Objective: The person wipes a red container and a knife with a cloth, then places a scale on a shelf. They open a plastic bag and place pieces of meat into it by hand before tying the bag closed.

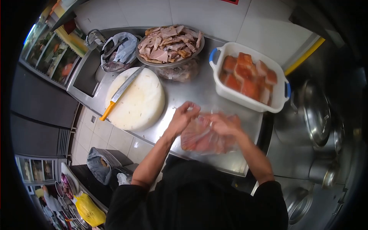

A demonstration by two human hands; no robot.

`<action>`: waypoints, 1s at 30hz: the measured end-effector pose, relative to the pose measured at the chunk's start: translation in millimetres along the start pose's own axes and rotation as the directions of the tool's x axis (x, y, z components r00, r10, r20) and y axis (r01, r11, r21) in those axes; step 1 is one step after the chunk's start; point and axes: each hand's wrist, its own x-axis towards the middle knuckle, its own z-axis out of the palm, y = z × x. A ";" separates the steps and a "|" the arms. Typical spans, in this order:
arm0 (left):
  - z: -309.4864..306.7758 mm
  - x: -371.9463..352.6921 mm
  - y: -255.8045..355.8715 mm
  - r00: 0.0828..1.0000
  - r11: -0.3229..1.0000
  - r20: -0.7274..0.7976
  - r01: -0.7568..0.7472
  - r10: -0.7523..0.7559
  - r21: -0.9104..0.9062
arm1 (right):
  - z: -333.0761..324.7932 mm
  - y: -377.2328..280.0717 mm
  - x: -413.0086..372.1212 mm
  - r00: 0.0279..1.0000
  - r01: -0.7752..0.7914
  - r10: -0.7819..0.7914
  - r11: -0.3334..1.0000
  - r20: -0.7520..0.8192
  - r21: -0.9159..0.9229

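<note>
A clear plastic bag of pinkish meat rests on the steel counter near its front edge. Above its top end are both hands, with the bag's thin plastic between them. My left hand has its fingers bent together in a pinch on the bag's plastic. My right hand is blurred by motion over the bag, its fingers curled at the plastic. To the left, a knife with an orange handle lies across a thick round white cutting board.
Behind the bag stand a metal bowl of sliced meat, another bagged item and a white tub of reddish meat blocks. A grey-blue bag sits by the sink. Large metal pots are at right.
</note>
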 end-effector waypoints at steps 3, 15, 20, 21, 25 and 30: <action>18.5 2.9 -42.9 0.998 0.977 -0.053 0.010 -0.021 -0.213 | 7.2 31.6 0.2 0.988 0.152 -0.150 0.963 -0.027 0.221; 72.6 -3.1 -93.7 0.970 0.930 0.139 0.233 -0.201 -0.283 | 10.1 122.9 9.7 0.892 -0.094 0.206 0.955 -0.402 0.281; 67.3 9.3 -102.7 0.976 0.985 0.213 0.004 -0.041 0.174 | 9.0 65.0 0.5 0.943 -0.052 0.176 0.918 -0.284 0.394; 64.4 10.0 -96.8 0.967 0.984 0.252 -0.018 -0.027 0.175 | 11.9 61.8 5.5 0.953 0.026 0.089 0.929 -0.290 0.370; 61.7 3.2 -68.2 0.959 0.989 0.246 0.148 -0.142 -0.006 | 10.2 59.5 22.6 0.959 -0.081 0.173 0.926 -0.223 0.369; 55.9 14.8 -91.3 0.918 0.904 0.262 0.359 -0.297 -0.233 | -3.1 64.4 -15.7 0.985 -0.129 0.061 0.887 -0.164 -0.444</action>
